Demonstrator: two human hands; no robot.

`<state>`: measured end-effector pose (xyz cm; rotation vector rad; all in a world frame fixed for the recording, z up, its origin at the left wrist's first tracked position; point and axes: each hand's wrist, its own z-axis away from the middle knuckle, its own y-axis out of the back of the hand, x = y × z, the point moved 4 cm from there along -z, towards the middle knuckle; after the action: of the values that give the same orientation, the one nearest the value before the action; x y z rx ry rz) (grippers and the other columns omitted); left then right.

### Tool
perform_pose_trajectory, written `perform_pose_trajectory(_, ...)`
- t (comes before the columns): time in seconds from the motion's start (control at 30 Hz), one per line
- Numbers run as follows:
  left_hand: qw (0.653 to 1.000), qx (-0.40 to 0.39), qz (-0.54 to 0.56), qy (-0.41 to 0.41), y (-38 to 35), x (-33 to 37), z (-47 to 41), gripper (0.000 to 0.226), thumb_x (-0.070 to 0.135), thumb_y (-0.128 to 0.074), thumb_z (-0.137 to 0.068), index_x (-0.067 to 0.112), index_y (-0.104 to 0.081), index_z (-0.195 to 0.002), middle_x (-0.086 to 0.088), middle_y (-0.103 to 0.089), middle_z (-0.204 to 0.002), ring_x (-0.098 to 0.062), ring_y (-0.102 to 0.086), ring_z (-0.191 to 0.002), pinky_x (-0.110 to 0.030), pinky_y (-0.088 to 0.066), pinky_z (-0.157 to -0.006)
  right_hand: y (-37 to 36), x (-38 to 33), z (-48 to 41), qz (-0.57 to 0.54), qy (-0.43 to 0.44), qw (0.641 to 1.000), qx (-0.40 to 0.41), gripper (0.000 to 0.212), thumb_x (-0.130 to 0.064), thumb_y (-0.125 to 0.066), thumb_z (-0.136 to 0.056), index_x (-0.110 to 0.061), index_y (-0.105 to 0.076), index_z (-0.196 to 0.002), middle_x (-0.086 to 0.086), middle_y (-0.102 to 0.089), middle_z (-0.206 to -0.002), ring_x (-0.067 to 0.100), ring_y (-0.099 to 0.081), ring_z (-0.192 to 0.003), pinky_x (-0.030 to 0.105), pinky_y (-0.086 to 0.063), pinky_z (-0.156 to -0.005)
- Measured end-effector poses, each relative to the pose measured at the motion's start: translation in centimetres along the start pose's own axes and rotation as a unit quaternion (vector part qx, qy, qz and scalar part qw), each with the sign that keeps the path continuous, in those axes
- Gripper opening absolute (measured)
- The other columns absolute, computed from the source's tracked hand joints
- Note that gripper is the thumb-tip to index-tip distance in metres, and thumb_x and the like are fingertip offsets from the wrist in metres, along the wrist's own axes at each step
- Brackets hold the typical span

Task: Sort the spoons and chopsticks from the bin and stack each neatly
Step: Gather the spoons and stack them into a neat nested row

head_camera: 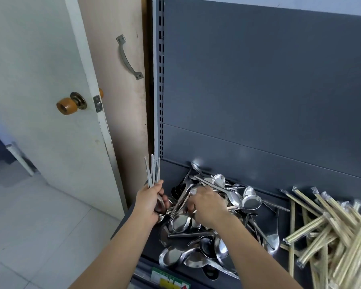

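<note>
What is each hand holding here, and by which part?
Left hand grips a spoon bundle near the bowls, handles up. Right hand is in the spoon pile; hold unclear.

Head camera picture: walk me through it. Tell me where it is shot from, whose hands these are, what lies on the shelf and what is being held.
There is no machine here. A person wears one camera on the head, and it looks forward and down at their own two bare hands. The left hand grips a bundle of metal spoons, handles pointing up. The right hand reaches into the loose spoon pile on a dark grey shelf; whether it has pinched one yet cannot be told. To the right lie wrapped chopsticks in a jumble. A white door stands at the left.
</note>
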<state>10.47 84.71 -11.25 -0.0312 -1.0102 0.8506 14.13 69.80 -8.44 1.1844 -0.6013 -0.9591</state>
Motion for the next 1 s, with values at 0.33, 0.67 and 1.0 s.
perform_pose_trajectory(0.33,0.992,-0.043,-0.104,-0.049,-1.7,0.1,1.3,0.009,0.010,-0.057,-0.096,0.005,-0.062,-0.100,-0.006,-0.055,-0.070,-0.017,-0.052,-0.056,-0.025,-0.045,-0.043,3.4,1.0,0.1,0.000,0.072,0.982,0.177,0.034,-0.019,-0.056,-0.092,-0.042,-0.067,-0.115,-0.012,-0.061,-0.107,0.017,-0.043,-0.116,0.030,-0.029,-0.097)
perform_pose_trajectory(0.67,0.961,-0.219,-0.139,0.092,-5.1,-2.5,2.6,0.032,0.029,-0.061,-0.094,-0.003,-0.061,-0.101,-0.015,-0.061,-0.071,-0.025,-0.057,-0.052,-0.035,-0.053,-0.049,4.2,2.5,1.1,-0.101,0.061,0.974,0.192,0.022,-0.019,-0.063,-0.081,-0.020,-0.063,-0.103,0.000,-0.065,-0.104,0.022,-0.050,-0.105,0.037,-0.043,-0.091)
perform_pose_trajectory(1.0,0.975,-0.187,-0.076,0.095,-7.5,-4.1,2.3,0.011,0.002,-0.055,-0.095,0.002,-0.062,-0.103,-0.009,-0.056,-0.070,-0.021,-0.058,-0.055,-0.032,-0.054,-0.048,0.4,12.0,2.4,-0.234,-0.254,0.918,0.196,0.025,-0.026,-0.057,-0.090,-0.016,-0.061,-0.113,0.006,-0.062,-0.112,0.027,-0.055,-0.109,0.033,-0.046,-0.083)
